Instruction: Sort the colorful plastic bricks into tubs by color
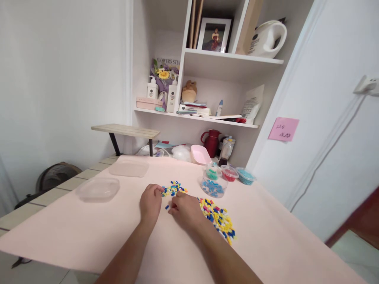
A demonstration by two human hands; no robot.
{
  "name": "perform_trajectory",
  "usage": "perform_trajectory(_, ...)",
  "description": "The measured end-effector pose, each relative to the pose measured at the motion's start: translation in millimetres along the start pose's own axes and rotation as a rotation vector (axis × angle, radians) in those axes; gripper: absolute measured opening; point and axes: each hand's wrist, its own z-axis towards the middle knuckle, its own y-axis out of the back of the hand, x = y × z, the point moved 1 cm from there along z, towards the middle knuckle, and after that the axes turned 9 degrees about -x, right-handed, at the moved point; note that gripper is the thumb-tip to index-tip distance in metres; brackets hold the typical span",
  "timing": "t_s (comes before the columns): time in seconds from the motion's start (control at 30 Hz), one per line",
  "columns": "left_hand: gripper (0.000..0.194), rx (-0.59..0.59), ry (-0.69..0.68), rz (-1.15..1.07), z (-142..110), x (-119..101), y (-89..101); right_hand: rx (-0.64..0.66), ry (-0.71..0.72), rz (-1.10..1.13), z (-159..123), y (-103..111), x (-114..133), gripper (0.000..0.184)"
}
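Note:
Both my hands rest on a pale pink table cover (89, 232). My left hand (150, 203) has its fingers curled, the tips touching a small heap of yellow and blue beads (174, 189). My right hand (186, 209) lies beside it, fingers bent in a pinch near a single blue bead (167, 207); what it holds, if anything, is hidden. A longer pile of yellow, blue and red beads (219, 219) stretches to the right of my right hand.
Small round tubs stand behind the beads: blue (213, 188), green (212, 172), red (229, 172), teal (245, 176). Two clear lids or trays (97, 188) (129, 168) lie at the left. Shelves with bottles, a red flask (211, 142) and a pink box (200, 154) stand behind.

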Motion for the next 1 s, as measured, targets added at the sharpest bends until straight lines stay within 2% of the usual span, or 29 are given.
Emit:
perform_trajectory(0.1,0.031,0.0,-0.007,0.0,0.8,0.0,0.3,-0.066,-0.046,0.132,4.4,4.9,-14.6,0.014)
perform_trajectory(0.17,0.032,0.002,-0.008,-0.005,1.2,-0.1,0.4,-0.173,-0.112,0.251,7.1,13.6,-30.1,0.02)
perform_trajectory(0.37,0.03,0.008,0.006,-0.037,0.7,-1.0,0.4,-0.684,-0.451,0.604,3.7,53.1,-74.0,0.035)
perform_trajectory(0.47,0.029,0.004,-0.003,-0.021,-0.1,-2.2,0.2,-0.882,-0.53,0.59,0.4,67.5,-91.8,0.037)
perform_trajectory(0.53,0.029,0.008,-0.011,-0.008,-0.2,-2.7,-0.3,-0.945,-0.567,0.549,0.1,70.6,-104.9,0.038)
perform_trajectory(0.6,0.03,0.017,-0.013,0.001,0.2,-2.8,-0.8,-0.946,-0.602,0.569,1.0,67.8,-117.6,0.039)
perform_trajectory(0.7,0.03,0.034,-0.025,0.032,0.9,-3.2,-0.6,-0.858,-0.638,0.673,2.9,57.2,-130.3,0.049)
perform_trajectory(0.77,0.03,0.052,-0.042,0.075,0.5,-4.7,0.3,-0.826,-0.637,0.707,4.1,51.1,-132.5,0.051)
perform_trajectory(0.87,0.03,0.06,-0.07,0.142,-2.2,-8.6,2.2,-0.846,-0.58,0.671,6.6,46.3,-128.1,0.045)
perform_trajectory(0.93,0.029,0.076,-0.092,0.162,-5.3,-11.4,2.4,-0.743,-0.492,0.557,9.4,41.7,-120.8,0.044)
perform_trajectory(1.0,0.027,0.149,-0.123,0.125,-8.7,-13.5,0.6,-0.561,-0.382,0.416,12.1,32.7,-111.0,0.041)
